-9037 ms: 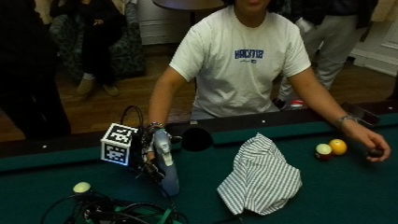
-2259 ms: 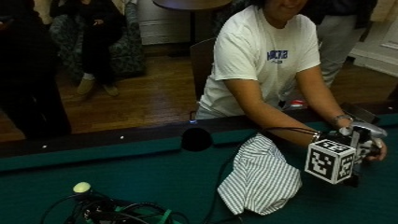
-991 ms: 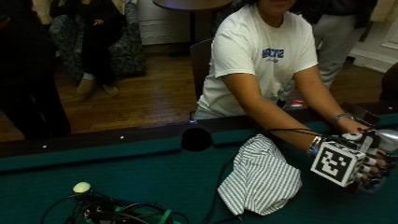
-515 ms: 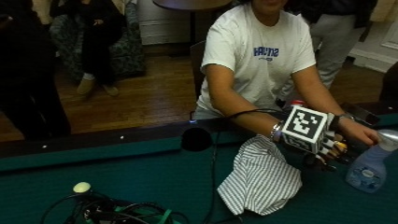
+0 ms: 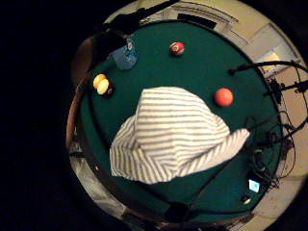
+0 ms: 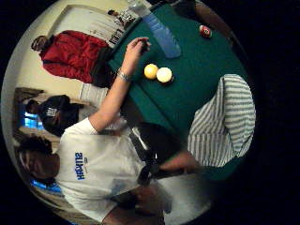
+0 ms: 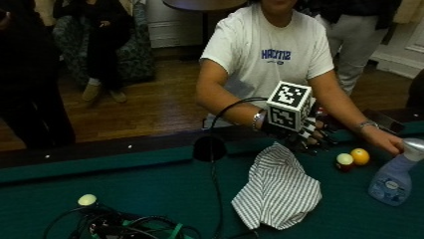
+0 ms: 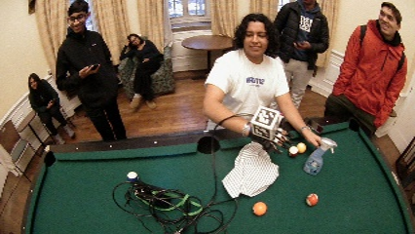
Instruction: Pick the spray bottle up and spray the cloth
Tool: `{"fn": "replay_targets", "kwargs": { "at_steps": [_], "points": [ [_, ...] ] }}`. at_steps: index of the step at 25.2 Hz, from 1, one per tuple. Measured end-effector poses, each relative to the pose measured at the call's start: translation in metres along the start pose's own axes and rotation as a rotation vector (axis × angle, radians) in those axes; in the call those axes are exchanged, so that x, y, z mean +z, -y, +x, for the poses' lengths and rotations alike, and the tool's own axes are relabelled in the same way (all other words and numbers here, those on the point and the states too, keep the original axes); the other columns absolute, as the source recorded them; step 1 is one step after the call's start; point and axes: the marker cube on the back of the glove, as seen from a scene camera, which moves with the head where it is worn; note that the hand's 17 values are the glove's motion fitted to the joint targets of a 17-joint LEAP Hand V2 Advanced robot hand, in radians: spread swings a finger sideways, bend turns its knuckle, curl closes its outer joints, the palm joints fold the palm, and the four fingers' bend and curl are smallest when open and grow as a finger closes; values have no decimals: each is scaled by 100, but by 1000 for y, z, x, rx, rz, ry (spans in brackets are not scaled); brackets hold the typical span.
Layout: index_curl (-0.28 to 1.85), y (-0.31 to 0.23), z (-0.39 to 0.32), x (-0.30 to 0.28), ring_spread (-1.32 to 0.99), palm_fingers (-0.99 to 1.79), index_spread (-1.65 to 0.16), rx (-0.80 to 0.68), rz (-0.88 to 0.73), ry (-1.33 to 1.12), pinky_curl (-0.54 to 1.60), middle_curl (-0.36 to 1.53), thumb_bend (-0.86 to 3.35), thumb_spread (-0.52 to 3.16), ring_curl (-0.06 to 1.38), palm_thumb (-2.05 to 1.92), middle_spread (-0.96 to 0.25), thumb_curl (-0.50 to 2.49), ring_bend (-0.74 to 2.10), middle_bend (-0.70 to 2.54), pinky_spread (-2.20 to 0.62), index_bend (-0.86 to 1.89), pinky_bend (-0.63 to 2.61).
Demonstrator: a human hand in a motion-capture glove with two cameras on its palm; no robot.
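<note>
The spray bottle (image 7: 392, 177), pale blue with a white head, stands alone on the green felt at the right, beside the person's bare left hand (image 7: 391, 145). It also shows in both palm views, as the bottle (image 5: 126, 55) and the bottle (image 6: 161, 35). The striped cloth (image 7: 278, 191) lies crumpled on the felt, and the palm looks straight down on this cloth (image 5: 168, 134). My gloved right hand (image 7: 308, 137) hovers over the cloth's rail-side end with fingers relaxed and spread, holding nothing. It is well left of the bottle.
A yellow ball (image 7: 360, 156) and a white ball (image 7: 344, 160) sit between cloth and bottle. An orange ball (image 8: 259, 208) and a red ball (image 8: 311, 199) lie nearer the front. A tangle of cables (image 8: 162, 204) covers the felt at left. The wooden rail (image 7: 132, 149) runs behind.
The gloved hand carried the bottle from the table's left to its right, let go of it there, then moved back left over the cloth. The bottle now stands free.
</note>
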Motion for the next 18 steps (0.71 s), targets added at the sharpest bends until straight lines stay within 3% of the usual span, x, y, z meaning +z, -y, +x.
{"fn": "replay_targets", "kwargs": {
  "at_steps": [18],
  "points": [
    [30, -93, 13, -38, -16, 41, -44, -39, 28, -96, 36, 33, -3, 102, 32, 39, -16, 36, 31, 17, 21, 15, 34]
  ]
}}
